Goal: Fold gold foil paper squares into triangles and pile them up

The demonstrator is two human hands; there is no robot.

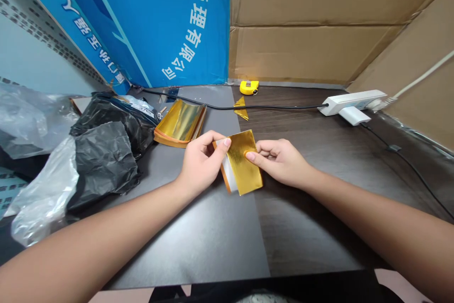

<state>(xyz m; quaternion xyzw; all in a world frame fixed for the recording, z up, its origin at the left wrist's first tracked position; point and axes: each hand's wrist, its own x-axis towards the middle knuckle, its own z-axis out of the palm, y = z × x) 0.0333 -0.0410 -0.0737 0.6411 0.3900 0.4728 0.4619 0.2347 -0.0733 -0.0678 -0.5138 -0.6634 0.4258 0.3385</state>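
Left and right hands are both gripping a gold foil sheet between them: the left hand (202,161) is pinching its left edge, the right hand (280,161) is pressing its thumb on the gold face. The sheet is sitting just above the desk (213,241), with a gold foil stack (180,123) lying near the left hand.

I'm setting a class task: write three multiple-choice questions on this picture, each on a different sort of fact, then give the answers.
1. Where is the yellow tape measure? A on a black plastic bag; B at the back of the desk; C in a hand.
2. What colour is the upper face of the foil sheet between the left hand and right hand? A gold; B blue; C black.
3. Which hands touch the sheet? A left only; B right only; C both.

Answers: 1 B, it lies by the back edge. 2 A, the face shines gold. 3 C, both hands grip it.
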